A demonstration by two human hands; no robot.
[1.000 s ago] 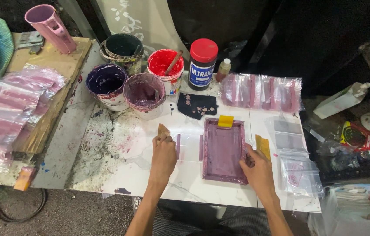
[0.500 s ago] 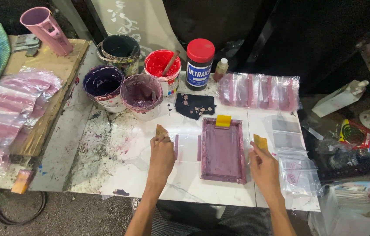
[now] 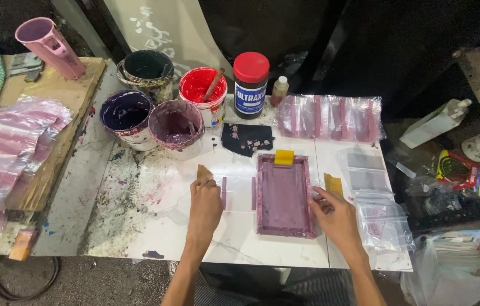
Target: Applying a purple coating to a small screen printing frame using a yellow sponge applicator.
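A white table [image 3: 240, 249] with paint stains on its left part stands in a dark work place, seen from the head camera.

In the middle lies a flat purple frame [image 3: 283, 195] with a yellow tab [image 3: 284, 157] at its far edge. The right hand [image 3: 337, 216] rests at the frame's right side, and its fingers [image 3: 320, 195] touch the frame's edge. The hand is loosely curled and holds nothing I can make out. A small yellow-brown piece [image 3: 333, 184] lies just beside those fingers.

The left hand [image 3: 206, 204] lies to the left of the frame, closed around a small tan wedge [image 3: 203, 173] that sticks out past the fingertips. A clear bag with purple stripes [image 3: 239, 194] lies flat between this hand and the frame.

Behind them stand four paint pots: a dark one [image 3: 148, 68], a red one [image 3: 202, 93] with a stick in it, and two purple ones [image 3: 127, 116] [image 3: 175, 126]. A jar with a red lid [image 3: 250, 84] is next to the red pot. A dark cloth [image 3: 246, 137] lies in front of the jar.

More clear bags lie in a row [image 3: 330, 117] at the back right and in a pile [image 3: 379, 218] on the right. Printed bags [image 3: 7, 147] are stacked on a wooden board at the left.
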